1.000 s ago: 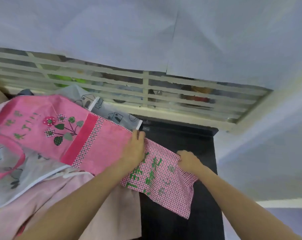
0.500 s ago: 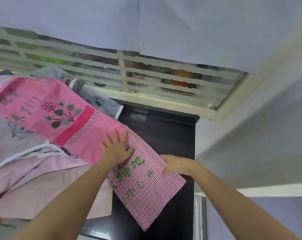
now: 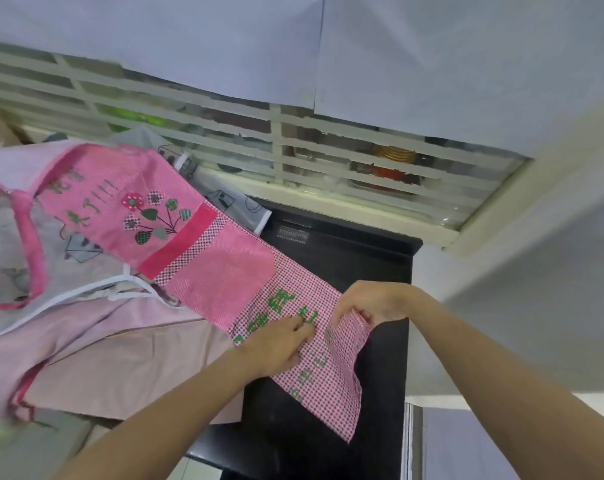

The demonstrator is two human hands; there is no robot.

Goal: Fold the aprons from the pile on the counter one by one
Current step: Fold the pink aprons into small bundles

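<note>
Here I see the pink apron (image 3: pixel 196 244) stretched across the pile (image 3: pixel 96 341) on the left and out over the black table (image 3: pixel 345 258), its checked end hanging past the near edge. My left hand (image 3: pixel 276 348) lies on the checked cloth beside the green lettering, fingers (image 3: pixel 302 329) mostly straight and pressing down. My right hand (image 3: pixel 373 301) sits at the far right edge of the same apron, fingers curled round a raised fold of the fabric, gripping it. The two hands are near each other, not touching. A grey printed apron (image 3: pixel 231 202) shows behind the pink one, below a slatted window grille (image 3: pixel 279 150). Pale pink cloth (image 3: pixel 127 368) lies under the pile.
</note>
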